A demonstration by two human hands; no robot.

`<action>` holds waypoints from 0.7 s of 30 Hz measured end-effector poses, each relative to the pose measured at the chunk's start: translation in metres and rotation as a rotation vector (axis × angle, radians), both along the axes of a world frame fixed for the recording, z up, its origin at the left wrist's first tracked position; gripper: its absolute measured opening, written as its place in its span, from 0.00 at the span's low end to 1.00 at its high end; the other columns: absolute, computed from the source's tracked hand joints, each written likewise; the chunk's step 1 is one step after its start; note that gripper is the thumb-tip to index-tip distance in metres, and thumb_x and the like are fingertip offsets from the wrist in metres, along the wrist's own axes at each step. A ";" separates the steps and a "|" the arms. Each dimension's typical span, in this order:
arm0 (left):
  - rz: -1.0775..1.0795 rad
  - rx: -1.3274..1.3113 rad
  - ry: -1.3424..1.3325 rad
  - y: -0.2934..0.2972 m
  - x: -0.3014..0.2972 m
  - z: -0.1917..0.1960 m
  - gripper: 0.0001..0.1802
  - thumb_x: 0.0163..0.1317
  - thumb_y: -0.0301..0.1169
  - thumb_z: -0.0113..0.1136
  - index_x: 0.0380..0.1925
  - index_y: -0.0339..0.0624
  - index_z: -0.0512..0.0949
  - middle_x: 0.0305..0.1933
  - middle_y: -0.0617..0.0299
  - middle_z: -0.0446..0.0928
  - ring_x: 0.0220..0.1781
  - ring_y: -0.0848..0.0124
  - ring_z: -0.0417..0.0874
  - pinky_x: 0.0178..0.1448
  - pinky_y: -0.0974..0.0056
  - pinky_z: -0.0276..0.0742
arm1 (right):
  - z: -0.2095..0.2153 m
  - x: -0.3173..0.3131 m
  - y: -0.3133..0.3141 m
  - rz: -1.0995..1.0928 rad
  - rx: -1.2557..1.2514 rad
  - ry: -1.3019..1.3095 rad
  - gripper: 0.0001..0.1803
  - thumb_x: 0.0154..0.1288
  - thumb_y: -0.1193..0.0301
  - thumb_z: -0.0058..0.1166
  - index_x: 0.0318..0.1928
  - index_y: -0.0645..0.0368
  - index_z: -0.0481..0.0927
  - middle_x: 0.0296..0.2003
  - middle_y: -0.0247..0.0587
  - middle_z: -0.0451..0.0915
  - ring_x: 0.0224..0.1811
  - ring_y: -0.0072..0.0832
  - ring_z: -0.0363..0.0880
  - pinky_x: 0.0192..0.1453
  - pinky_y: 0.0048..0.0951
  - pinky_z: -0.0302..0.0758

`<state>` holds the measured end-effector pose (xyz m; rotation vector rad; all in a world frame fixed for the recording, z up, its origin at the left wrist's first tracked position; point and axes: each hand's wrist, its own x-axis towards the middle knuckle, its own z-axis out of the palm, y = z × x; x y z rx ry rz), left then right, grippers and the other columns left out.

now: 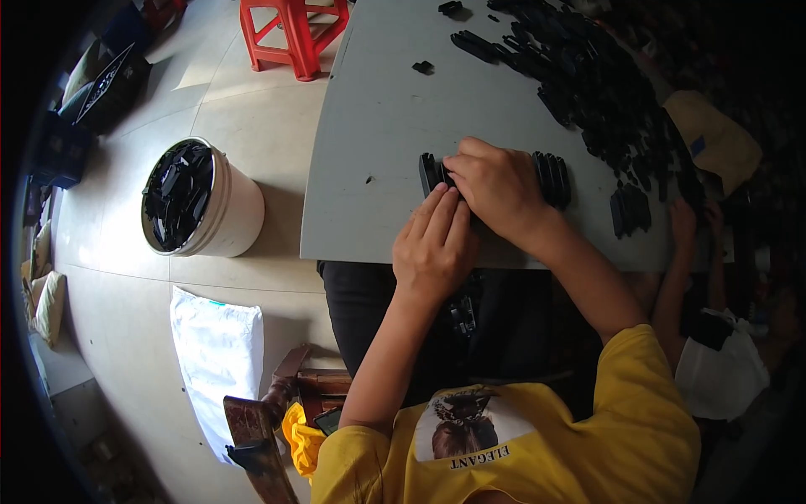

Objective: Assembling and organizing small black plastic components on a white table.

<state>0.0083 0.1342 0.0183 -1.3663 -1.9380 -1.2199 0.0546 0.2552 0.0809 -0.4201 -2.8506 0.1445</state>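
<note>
Just right of the frame's centre, both hands meet on a row of black plastic pieces [550, 178] lying on the grey counter [378, 143]. The right hand [497, 186] lies curled over the row's middle, its fingers closed down on the pieces, so that only the row's two ends show on either side of it. The left hand [435, 244] comes up from below, its fingers [441, 206] held straight and close together, tips pressed against the near edge of the row at its left end. Further up and right, a large loose heap of black parts [588, 76] spreads across the counter. At the left of the frame, a white bucket [231, 214] full of black pieces stands on the tiled floor, with a white sack [214, 353] below it and a red stool [294, 34] at the top.
</note>
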 end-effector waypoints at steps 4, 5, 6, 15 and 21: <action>-0.001 0.004 0.001 0.001 0.000 0.001 0.09 0.49 0.23 0.56 0.32 0.36 0.81 0.41 0.55 0.82 0.48 0.62 0.84 0.49 0.62 0.82 | 0.002 -0.002 0.002 0.000 -0.015 -0.008 0.07 0.57 0.74 0.57 0.34 0.62 0.84 0.30 0.38 0.79 0.30 0.37 0.82 0.34 0.35 0.78; 0.006 0.003 0.005 0.001 0.000 0.001 0.09 0.49 0.23 0.56 0.32 0.36 0.81 0.40 0.55 0.82 0.48 0.62 0.84 0.49 0.62 0.82 | 0.001 -0.002 0.002 0.004 -0.017 -0.014 0.07 0.59 0.74 0.56 0.36 0.62 0.84 0.29 0.39 0.79 0.30 0.38 0.81 0.33 0.35 0.77; 0.006 0.002 0.000 0.002 0.000 0.001 0.09 0.49 0.23 0.56 0.32 0.36 0.81 0.40 0.55 0.82 0.48 0.62 0.84 0.49 0.62 0.82 | 0.001 -0.002 0.002 0.008 -0.020 -0.020 0.08 0.60 0.74 0.54 0.37 0.62 0.83 0.29 0.39 0.79 0.29 0.38 0.81 0.32 0.36 0.77; -0.007 0.034 -0.017 0.000 0.000 0.000 0.05 0.50 0.23 0.57 0.28 0.36 0.79 0.40 0.54 0.82 0.48 0.61 0.85 0.49 0.63 0.82 | 0.027 0.004 0.007 0.197 -0.142 -0.254 0.11 0.63 0.76 0.48 0.43 0.62 0.82 0.29 0.44 0.78 0.30 0.39 0.79 0.35 0.36 0.74; -0.025 -0.015 -0.004 -0.004 0.002 0.004 0.07 0.48 0.24 0.57 0.29 0.36 0.79 0.41 0.54 0.82 0.49 0.61 0.84 0.49 0.62 0.82 | -0.002 -0.060 0.081 0.056 -0.262 0.169 0.12 0.60 0.76 0.53 0.42 0.56 0.86 0.32 0.43 0.80 0.31 0.36 0.79 0.37 0.31 0.75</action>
